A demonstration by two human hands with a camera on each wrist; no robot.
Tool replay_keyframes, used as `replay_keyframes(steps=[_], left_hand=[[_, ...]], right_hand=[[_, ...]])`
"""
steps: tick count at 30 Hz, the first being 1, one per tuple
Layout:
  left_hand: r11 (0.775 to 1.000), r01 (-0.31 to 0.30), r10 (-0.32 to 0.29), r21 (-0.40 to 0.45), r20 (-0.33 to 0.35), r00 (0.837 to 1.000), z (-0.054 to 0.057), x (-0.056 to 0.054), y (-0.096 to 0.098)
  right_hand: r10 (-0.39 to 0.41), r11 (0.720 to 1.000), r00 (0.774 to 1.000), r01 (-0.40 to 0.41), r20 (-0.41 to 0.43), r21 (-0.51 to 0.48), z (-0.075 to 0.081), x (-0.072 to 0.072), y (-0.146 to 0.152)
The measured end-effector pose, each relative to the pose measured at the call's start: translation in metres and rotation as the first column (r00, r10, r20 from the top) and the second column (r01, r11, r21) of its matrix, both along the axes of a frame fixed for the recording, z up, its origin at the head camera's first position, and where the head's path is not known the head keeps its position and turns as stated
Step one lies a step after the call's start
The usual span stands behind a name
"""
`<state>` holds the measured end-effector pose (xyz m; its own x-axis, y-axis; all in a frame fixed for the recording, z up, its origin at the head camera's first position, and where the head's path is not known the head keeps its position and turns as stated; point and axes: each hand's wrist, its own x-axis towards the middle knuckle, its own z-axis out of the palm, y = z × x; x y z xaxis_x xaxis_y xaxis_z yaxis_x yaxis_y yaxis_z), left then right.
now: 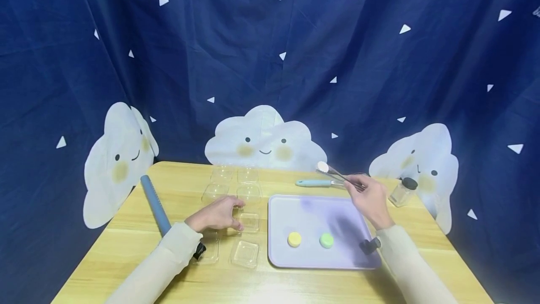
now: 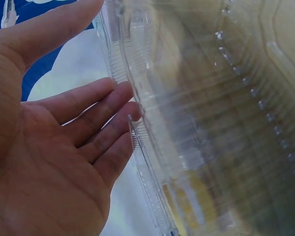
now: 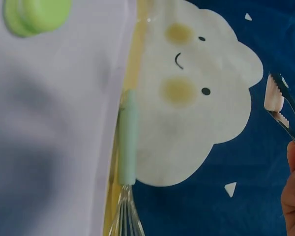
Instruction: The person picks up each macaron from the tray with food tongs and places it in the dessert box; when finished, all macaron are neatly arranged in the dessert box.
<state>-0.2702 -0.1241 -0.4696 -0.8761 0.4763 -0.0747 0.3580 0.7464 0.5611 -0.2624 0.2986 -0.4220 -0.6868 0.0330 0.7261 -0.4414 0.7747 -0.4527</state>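
My right hand (image 1: 370, 201) grips a pair of metal tongs (image 3: 284, 93) above the far side of the lilac tray (image 1: 310, 205). A white macaron-like piece (image 1: 322, 167) is pinched between the serrated tips. A yellow macaron (image 1: 294, 239) and a green macaron (image 1: 326, 240) lie on the tray. To its left, my left hand (image 1: 217, 215) reaches over clear plastic boxes, thumb and fingers spread about one clear box (image 1: 249, 222). In the left wrist view its fingers look straight, their tips at a clear plastic edge (image 2: 137, 98); whether they press on it is hard to tell.
Several clear boxes (image 1: 245, 253) stand in two columns left of the tray. Behind the tray lies a blue-handled whisk (image 1: 314, 183). A black-lidded jar (image 1: 402, 192) stands at the right, and a blue rod-like tool (image 1: 155, 203) lies at the left.
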Motion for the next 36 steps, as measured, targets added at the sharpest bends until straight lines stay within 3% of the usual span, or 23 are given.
replay_keyframes(steps=[20, 36], left_hand=[[1.000, -0.017, 0.017, 0.003, 0.002, 1.000, -0.001, -0.003, 0.000], [1.000, -0.010, 0.010, 0.007, -0.002, 1.000, 0.002, 0.002, 0.001]], right_hand=[[0.101, 0.989, 0.993, -0.106, -0.056, -0.100, 0.025, -0.010, -0.045], [0.217, 0.975, 0.969, -0.221, -0.113, -0.016, 0.030, -0.014, -0.078]])
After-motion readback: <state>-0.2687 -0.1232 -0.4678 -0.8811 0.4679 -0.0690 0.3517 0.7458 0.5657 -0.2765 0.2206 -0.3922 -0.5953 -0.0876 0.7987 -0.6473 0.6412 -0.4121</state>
